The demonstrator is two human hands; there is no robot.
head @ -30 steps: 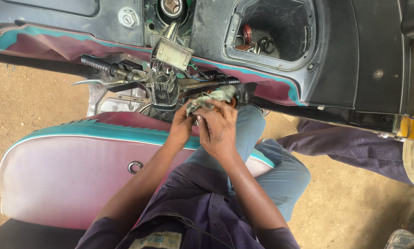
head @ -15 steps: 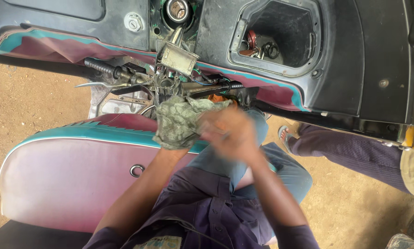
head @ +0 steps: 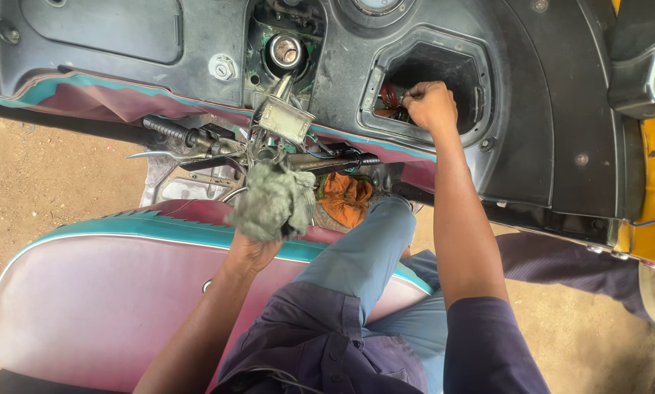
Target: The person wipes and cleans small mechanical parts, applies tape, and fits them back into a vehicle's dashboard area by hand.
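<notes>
My left hand (head: 251, 252) holds a crumpled grey-green rag (head: 270, 201) just below the handlebar column (head: 269, 149) of a three-wheeler. Only the wrist and heel of that hand show; the rag covers the fingers. My right hand (head: 431, 106) reaches up into the dark open compartment (head: 480, 95) in the black dashboard panel. Its fingers are closed around small red and metal parts (head: 388, 98) at the opening's left side; what exactly it grips is hidden.
A pink and teal seat (head: 86, 292) fills the lower left. The left handlebar grip and lever (head: 170, 135) stick out leftward. An orange cloth (head: 345, 197) lies under the column. Sandy ground (head: 43, 190) is at the left, and another person's trouser leg (head: 583, 270) lies at the right.
Both hands were together at the handlebar with the rag. My right hand has let go and moved up right into the dashboard compartment; my left hand keeps the rag.
</notes>
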